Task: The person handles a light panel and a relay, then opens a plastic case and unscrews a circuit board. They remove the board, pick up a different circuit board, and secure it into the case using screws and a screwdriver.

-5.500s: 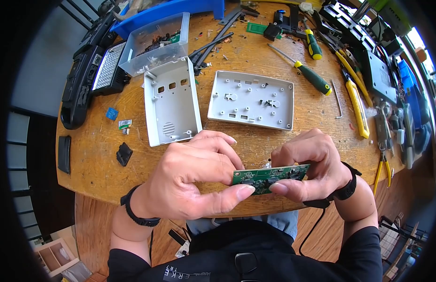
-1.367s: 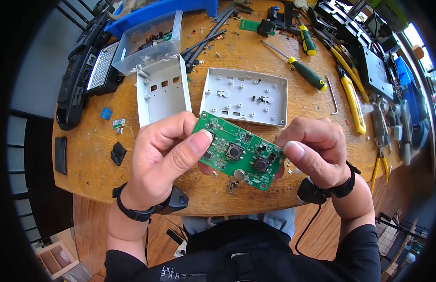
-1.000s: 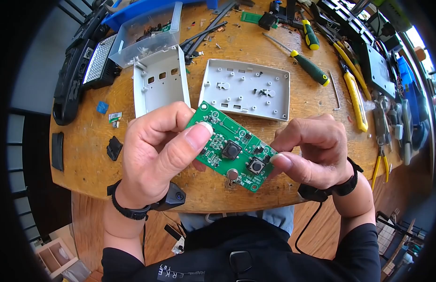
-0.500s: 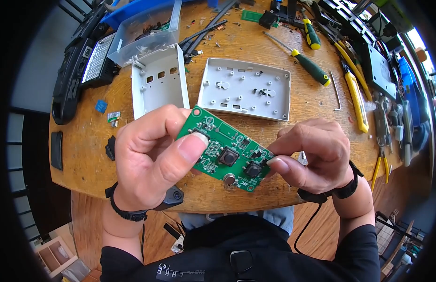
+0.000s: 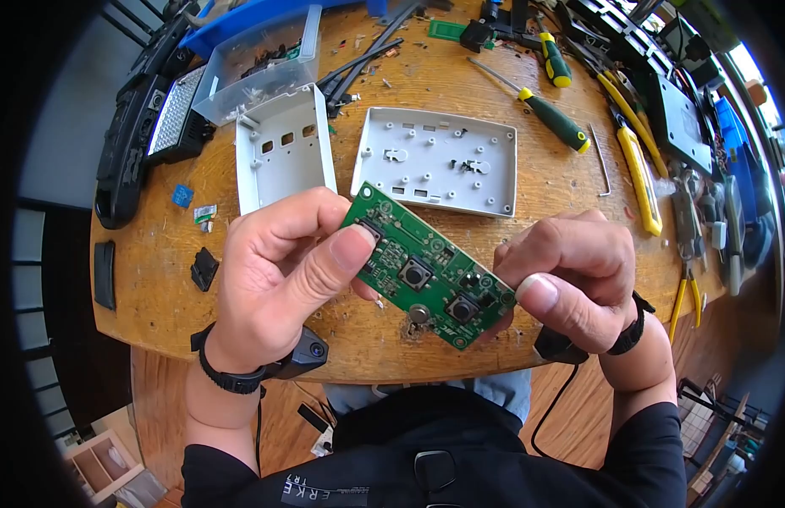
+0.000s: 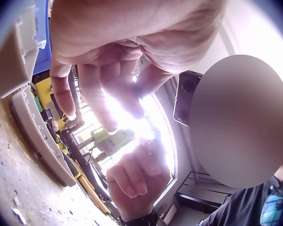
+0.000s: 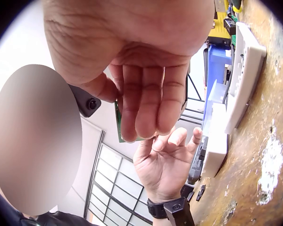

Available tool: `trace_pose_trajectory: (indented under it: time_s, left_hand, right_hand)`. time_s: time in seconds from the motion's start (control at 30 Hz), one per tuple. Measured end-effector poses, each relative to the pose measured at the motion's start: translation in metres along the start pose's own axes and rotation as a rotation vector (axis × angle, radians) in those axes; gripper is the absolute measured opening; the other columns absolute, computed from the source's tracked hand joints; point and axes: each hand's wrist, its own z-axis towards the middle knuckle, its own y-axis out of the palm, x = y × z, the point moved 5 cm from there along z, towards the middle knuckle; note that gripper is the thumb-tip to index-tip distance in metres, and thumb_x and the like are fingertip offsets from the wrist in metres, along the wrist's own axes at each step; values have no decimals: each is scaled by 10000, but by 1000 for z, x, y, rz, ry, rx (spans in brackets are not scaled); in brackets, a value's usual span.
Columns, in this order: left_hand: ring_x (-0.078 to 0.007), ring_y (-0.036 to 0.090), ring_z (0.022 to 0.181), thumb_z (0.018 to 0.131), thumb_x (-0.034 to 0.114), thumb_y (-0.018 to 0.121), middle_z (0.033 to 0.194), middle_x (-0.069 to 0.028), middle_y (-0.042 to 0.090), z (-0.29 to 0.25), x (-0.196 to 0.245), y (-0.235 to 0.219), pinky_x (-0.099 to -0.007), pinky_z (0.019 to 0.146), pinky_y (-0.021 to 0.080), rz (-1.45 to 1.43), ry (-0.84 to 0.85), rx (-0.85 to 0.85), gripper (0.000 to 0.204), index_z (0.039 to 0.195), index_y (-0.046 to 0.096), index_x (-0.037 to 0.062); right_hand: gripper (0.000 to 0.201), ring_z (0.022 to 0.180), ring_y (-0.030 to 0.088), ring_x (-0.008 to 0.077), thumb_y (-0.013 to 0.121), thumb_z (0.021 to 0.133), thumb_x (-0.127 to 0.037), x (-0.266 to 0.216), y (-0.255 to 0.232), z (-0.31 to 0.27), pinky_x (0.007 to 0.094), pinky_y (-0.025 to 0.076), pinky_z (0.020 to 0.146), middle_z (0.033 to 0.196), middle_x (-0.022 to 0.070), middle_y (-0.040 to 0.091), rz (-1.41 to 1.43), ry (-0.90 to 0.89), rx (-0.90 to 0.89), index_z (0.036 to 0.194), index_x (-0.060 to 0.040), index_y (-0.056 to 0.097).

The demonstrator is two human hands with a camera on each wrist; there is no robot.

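Observation:
Both hands hold a green circuit board point(image 5: 405, 254) above the front of the table, tilted with its component side up. Black push buttons and a round silver part show on it. My left hand point(image 5: 282, 279) pinches the board's left end, thumb on top beside a button and fingers beneath. At the lower right end, my right hand point(image 5: 570, 271) pinches it between thumb and curled fingers. Behind the board lie two white plastic housing halves: a deeper one point(image 5: 282, 169) at left and a shallow one point(image 5: 439, 182) with posts and metal clips. In the right wrist view the board's edge point(image 7: 118, 123) shows behind the fingers.
A clear bin point(image 5: 257, 72) of scrap stands at the back left. Screwdrivers point(image 5: 555, 120), a hex key point(image 5: 600, 161), a yellow utility knife point(image 5: 638, 182) and pliers point(image 5: 687, 279) lie at right. Small black point(image 5: 203, 268) and blue point(image 5: 182, 196) scraps sit at left.
From edge-on about five seconds ago, the board has been turned to show its component face. Lately both hands shift and tilt it only slightly. The housing halves stay on the table.

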Motion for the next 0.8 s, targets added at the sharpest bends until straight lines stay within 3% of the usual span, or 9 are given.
trace_pose_trajectory:
  time_s: [0.33,0.43,0.5,0.63,0.7,0.8]
  left_hand:
    - [-132,661,832,936,305,611,1022,-199,673,0,-1,-2,-261,779,513,42,15,14,307,897,601,0]
    - [-145,662,850,932,314,614,1020,-202,674,-1,0,-2,-274,798,512,36,17,13,310,878,595,9]
    - [-153,662,861,929,319,616,1019,-204,675,-1,0,-2,-283,809,511,34,17,10,312,869,593,14]
    - [-194,655,866,901,352,644,940,-162,679,-4,3,-2,-352,856,495,-9,32,13,329,829,596,35]
    - [-202,650,852,892,360,653,890,-137,681,-4,4,1,-384,877,485,-25,46,12,329,811,595,46]
    - [-194,631,790,879,363,668,782,-86,666,-4,5,4,-435,909,456,-43,86,41,315,782,590,73]
  right_hand:
    - [217,679,681,158,569,944,-138,-1,-1,0,265,521,626,717,88,689,-51,15,21,812,14,650]
    - [271,617,687,230,581,926,-195,0,0,1,288,516,574,678,168,670,-38,10,70,817,51,613]
    - [271,596,676,227,581,923,-193,1,0,1,288,507,561,671,167,667,-36,9,74,809,51,614]
    - [275,560,653,222,581,920,-191,0,-1,1,289,486,538,654,164,658,-50,-31,60,795,52,614]
    - [214,661,674,159,569,941,-119,-1,-1,1,261,517,614,714,111,681,8,11,33,815,36,646]
    - [211,655,672,158,570,940,-113,1,-1,1,263,516,609,717,114,680,5,0,41,817,40,646]
